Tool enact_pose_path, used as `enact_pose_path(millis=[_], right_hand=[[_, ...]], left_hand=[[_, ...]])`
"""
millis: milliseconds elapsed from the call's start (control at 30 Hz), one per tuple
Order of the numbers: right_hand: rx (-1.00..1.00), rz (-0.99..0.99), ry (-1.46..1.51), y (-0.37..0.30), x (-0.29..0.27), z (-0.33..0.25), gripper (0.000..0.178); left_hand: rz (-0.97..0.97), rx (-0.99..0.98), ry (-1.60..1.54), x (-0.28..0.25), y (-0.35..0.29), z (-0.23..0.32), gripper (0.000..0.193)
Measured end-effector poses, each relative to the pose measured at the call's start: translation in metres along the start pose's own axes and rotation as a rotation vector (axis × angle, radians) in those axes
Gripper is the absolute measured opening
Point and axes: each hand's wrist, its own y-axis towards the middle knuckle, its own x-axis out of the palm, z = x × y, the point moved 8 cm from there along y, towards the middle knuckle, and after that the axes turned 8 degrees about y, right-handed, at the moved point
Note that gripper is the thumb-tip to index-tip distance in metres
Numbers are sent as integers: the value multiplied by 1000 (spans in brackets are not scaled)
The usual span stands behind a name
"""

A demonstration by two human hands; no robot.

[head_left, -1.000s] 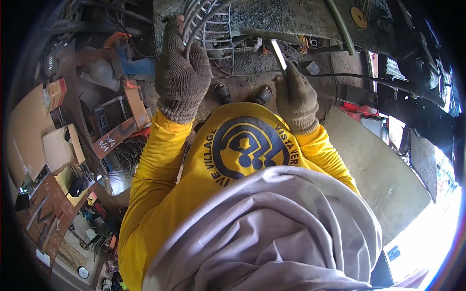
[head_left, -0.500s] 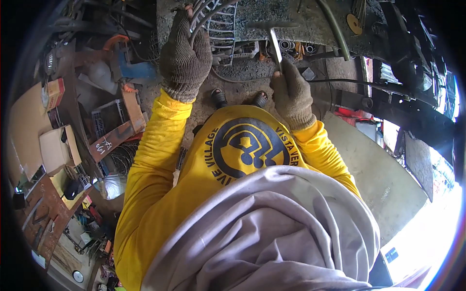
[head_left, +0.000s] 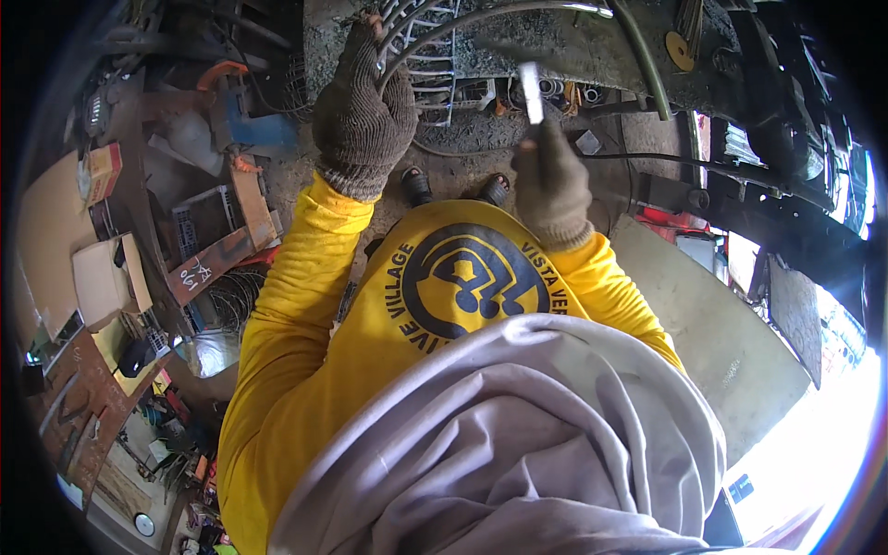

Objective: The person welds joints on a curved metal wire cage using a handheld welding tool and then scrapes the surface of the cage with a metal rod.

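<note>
My left hand [head_left: 365, 116], in a brown knit glove, is closed around a long curved dark rod [head_left: 481, 16] at the bench's near edge. The rod arcs right across the bench. Beside that hand lies a rack of thin metal bars [head_left: 437, 69], partly covered by glove and rod. My right hand [head_left: 552, 185], gloved alike, grips a hammer [head_left: 531, 92] by its handle, whose upper part is bright metal. The hammer's dark head is smeared by motion over the bench, below the rod. Whether it touches anything I cannot tell.
The dark, gritty workbench [head_left: 546, 37] spans the top. A thick tube [head_left: 643, 65] and a yellowish disc [head_left: 680, 51] are at its right. A blue vise-like tool [head_left: 250, 129] and cardboard box [head_left: 106, 282] stand left. A pale sheet [head_left: 712, 342] leans right.
My left hand has shifted slightly right and down. The curved rod has swung lower, so more of its length shows. The hammer has moved and is now blurred.
</note>
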Motion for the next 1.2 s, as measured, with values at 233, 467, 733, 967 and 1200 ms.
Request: enact_pose_path(millis=[233,467,733,967,1200], right_hand=[[210,-37,26,-5,-3,0,49],[155,-101,-113,-6,3,10,51],[104,-157,-269,-4,4,9,45],[27,-115,-315,-16,4,8,50],[-59,-20,-234,-5,-9,-11,57]], left_hand=[[-4,-33,0,-1,-4,-1,48],[-14,-6,16,-1,-6,2,49],[-4,36,16,-3,-4,7,49],[-12,37,-14,-1,-4,9,49],[6,32,36,-2,-7,6,48]])
